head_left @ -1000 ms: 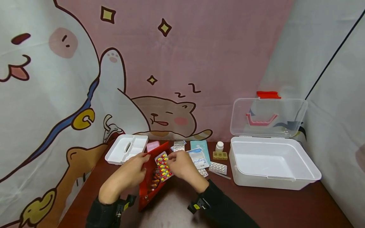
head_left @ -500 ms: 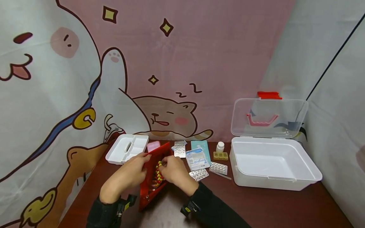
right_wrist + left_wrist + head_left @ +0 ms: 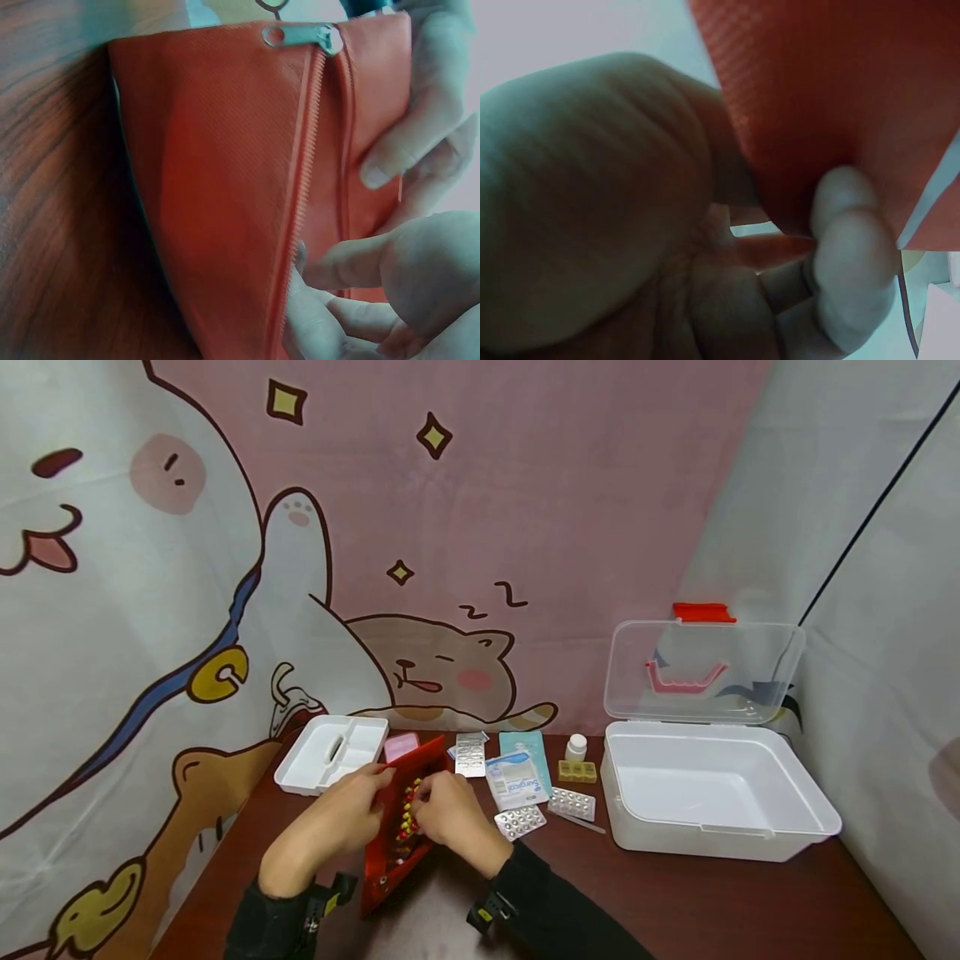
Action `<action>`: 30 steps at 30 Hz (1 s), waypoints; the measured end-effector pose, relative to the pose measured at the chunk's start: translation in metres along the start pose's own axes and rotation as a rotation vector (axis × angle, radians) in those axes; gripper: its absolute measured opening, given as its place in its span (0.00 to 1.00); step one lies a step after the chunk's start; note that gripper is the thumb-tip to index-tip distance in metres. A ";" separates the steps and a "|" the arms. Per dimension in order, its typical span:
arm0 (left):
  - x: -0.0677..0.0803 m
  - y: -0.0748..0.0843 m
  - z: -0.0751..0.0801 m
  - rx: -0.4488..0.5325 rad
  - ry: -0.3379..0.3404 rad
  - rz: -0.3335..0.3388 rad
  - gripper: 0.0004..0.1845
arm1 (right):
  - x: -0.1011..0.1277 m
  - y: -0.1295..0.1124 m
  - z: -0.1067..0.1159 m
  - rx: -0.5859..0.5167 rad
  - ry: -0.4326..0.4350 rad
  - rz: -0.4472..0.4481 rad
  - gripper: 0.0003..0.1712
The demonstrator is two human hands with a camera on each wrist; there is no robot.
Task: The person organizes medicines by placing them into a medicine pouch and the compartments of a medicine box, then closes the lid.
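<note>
Right now both hands work at a red pouch [image 3: 397,827] lying near the front edge of the table [image 3: 675,893], left of its middle. Its far end is lifted and its mouth gapes toward the right hand. The left hand [image 3: 341,814] pinches the pouch's upper left edge, thumb [image 3: 851,247] and fingers pressed on the red fabric, as the left wrist view shows up close. The right hand [image 3: 446,806] has its fingers curled at the open mouth, pinching a blister pack [image 3: 408,806] of red and yellow capsules that sits mostly inside the pouch. In the right wrist view the zipper [image 3: 300,210] runs open down the pouch, its metal pull [image 3: 300,35] at the top end, and fingertips [image 3: 390,161] press on the fabric beside it. Just right of the hands lie a silver blister strip [image 3: 520,821], a white sachet [image 3: 516,779] on a teal packet [image 3: 527,745], and another strip [image 3: 572,803]. Toward the back edge stand a small white bottle [image 3: 576,747] and a yellow pill organiser [image 3: 577,770]. A white tray [image 3: 330,752] sits at the back left corner with a pink item [image 3: 401,746] beside it. On the right side stands a white box [image 3: 712,793] with its clear lid [image 3: 701,672] raised.
</note>
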State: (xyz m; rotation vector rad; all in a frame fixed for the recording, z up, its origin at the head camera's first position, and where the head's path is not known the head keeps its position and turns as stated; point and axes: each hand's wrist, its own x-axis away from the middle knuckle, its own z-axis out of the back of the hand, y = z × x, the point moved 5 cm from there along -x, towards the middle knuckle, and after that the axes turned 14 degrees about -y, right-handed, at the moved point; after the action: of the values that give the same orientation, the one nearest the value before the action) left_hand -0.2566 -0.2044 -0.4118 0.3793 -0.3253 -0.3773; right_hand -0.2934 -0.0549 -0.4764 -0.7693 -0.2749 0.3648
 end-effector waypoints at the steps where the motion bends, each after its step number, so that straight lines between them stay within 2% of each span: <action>1: 0.000 0.000 0.000 0.002 -0.001 0.000 0.31 | 0.000 -0.001 -0.002 0.014 -0.003 0.001 0.11; 4: 0.001 -0.001 -0.001 0.011 -0.001 -0.005 0.31 | 0.000 -0.005 -0.010 0.068 -0.014 0.020 0.16; 7: 0.001 -0.001 -0.002 0.011 0.001 -0.009 0.30 | 0.001 -0.007 -0.016 0.130 -0.034 0.043 0.17; 11: 0.001 -0.001 -0.001 0.005 0.002 -0.010 0.30 | 0.001 -0.008 -0.018 0.187 -0.030 0.096 0.11; 14: 0.001 0.000 -0.001 0.003 -0.003 -0.009 0.31 | 0.003 -0.007 -0.014 0.206 0.016 0.129 0.07; 23: 0.003 0.000 0.001 0.013 -0.005 0.004 0.31 | 0.017 -0.009 0.021 0.151 0.105 0.194 0.04; 26: 0.003 -0.001 0.000 0.014 -0.002 0.008 0.31 | 0.023 -0.001 0.038 0.169 0.102 0.198 0.05; 30: 0.003 0.000 0.000 0.015 -0.008 0.009 0.31 | 0.026 0.021 0.061 0.249 0.069 0.166 0.05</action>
State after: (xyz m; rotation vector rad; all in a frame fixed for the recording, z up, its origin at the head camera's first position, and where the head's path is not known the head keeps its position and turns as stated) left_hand -0.2538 -0.2058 -0.4110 0.3910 -0.3379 -0.3676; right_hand -0.2968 0.0077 -0.4467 -0.5594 -0.0976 0.5174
